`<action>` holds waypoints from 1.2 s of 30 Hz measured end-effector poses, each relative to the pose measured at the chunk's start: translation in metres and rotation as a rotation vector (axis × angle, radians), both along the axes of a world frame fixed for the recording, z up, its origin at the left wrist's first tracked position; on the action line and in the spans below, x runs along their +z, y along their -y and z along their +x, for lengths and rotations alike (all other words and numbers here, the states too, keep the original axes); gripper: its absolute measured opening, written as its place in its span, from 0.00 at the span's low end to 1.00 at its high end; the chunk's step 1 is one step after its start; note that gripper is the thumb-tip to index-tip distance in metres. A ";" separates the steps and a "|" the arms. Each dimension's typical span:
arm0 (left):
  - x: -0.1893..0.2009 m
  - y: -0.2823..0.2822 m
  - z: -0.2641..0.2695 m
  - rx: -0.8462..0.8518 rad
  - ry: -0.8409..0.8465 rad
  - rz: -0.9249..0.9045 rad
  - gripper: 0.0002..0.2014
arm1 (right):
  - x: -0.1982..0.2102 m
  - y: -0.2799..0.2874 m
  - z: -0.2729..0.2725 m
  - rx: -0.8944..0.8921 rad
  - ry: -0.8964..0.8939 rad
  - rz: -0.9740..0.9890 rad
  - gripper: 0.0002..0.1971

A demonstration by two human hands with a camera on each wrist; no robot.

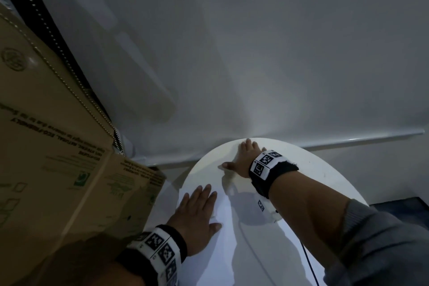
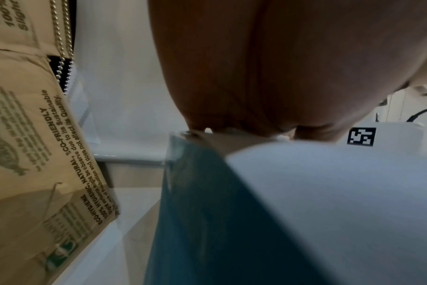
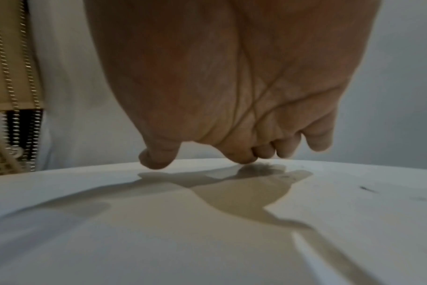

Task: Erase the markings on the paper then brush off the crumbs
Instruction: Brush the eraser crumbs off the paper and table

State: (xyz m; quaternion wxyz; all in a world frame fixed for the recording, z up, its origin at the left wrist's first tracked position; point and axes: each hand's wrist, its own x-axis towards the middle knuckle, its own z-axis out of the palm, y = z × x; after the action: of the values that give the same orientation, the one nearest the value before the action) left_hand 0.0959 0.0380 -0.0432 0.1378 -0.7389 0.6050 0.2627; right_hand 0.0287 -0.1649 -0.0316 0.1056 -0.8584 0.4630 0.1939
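A white sheet of paper (image 1: 229, 227) lies on the round white table (image 1: 320, 176). My left hand (image 1: 199, 211) lies flat on the sheet's left part, fingers straight, pressing it down. My right hand (image 1: 243, 158) reaches to the table's far edge with fingers spread and straight, fingertips (image 3: 241, 160) touching the surface and the palm raised above it. Neither hand holds anything. In the right wrist view a few dark specks (image 3: 367, 189) lie on the table right of the hand. The left wrist view shows the paper (image 2: 329, 202) close below the palm (image 2: 293, 67).
A large cardboard box (image 1: 51, 158) with green print stands against the table's left side. A small white block with a black square marker (image 1: 262, 205) sits under my right forearm, a black cable (image 1: 308, 262) nearby. A white wall and a bead chain (image 1: 46, 25) lie beyond.
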 end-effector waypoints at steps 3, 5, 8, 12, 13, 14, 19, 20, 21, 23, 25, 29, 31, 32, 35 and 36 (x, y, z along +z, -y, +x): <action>-0.001 0.001 0.000 -0.019 0.019 0.020 0.34 | 0.008 -0.022 0.018 0.189 0.015 0.049 0.48; -0.001 0.002 0.001 -0.019 0.018 0.024 0.34 | 0.001 -0.022 0.024 0.198 0.043 0.089 0.48; 0.000 0.002 0.001 -0.022 0.024 0.034 0.34 | -0.017 0.006 0.006 0.032 0.079 0.097 0.51; 0.001 0.002 0.002 -0.013 0.032 0.023 0.34 | -0.031 0.042 -0.044 -0.119 0.032 0.067 0.56; 0.000 0.003 0.002 -0.011 0.026 0.018 0.34 | -0.032 0.045 -0.055 -0.146 0.025 0.067 0.56; 0.000 0.003 0.002 -0.010 0.024 0.018 0.34 | -0.030 0.045 -0.064 -0.170 0.018 0.064 0.56; 0.001 0.002 0.001 -0.011 0.042 0.010 0.34 | 0.000 0.005 -0.069 -0.007 0.012 0.031 0.51; 0.000 0.002 0.001 -0.012 0.050 0.009 0.35 | 0.004 -0.008 -0.062 0.097 0.041 0.052 0.49; -0.001 0.003 0.001 -0.015 0.059 0.014 0.35 | 0.005 -0.020 -0.055 0.193 0.055 0.088 0.48; -0.002 0.002 0.002 -0.043 0.069 0.047 0.47 | 0.001 -0.036 -0.045 0.301 0.038 0.138 0.46; 0.000 0.002 0.003 -0.049 0.078 0.048 0.63 | -0.003 -0.033 -0.047 0.274 0.047 0.130 0.46; 0.000 0.003 -0.002 -0.005 0.077 0.022 0.35 | -0.006 0.001 -0.084 -0.018 0.039 0.108 0.48; 0.002 0.002 -0.003 -0.003 0.083 0.025 0.34 | -0.008 0.016 -0.104 -0.152 0.008 0.075 0.51; 0.002 0.002 -0.003 0.001 0.086 0.023 0.34 | -0.007 0.017 -0.110 -0.199 -0.013 0.049 0.53; -0.001 0.004 -0.002 0.003 0.094 0.017 0.36 | 0.006 0.004 -0.104 -0.096 -0.001 0.027 0.52; -0.002 0.004 -0.001 -0.010 0.096 0.025 0.41 | 0.011 -0.005 -0.094 -0.007 0.029 0.045 0.51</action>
State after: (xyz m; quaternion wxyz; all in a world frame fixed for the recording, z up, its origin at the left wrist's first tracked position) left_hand 0.0948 0.0343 -0.0454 0.1771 -0.7460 0.5980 0.2336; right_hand -0.0655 -0.1600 -0.0205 0.1323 -0.8571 0.4597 0.1912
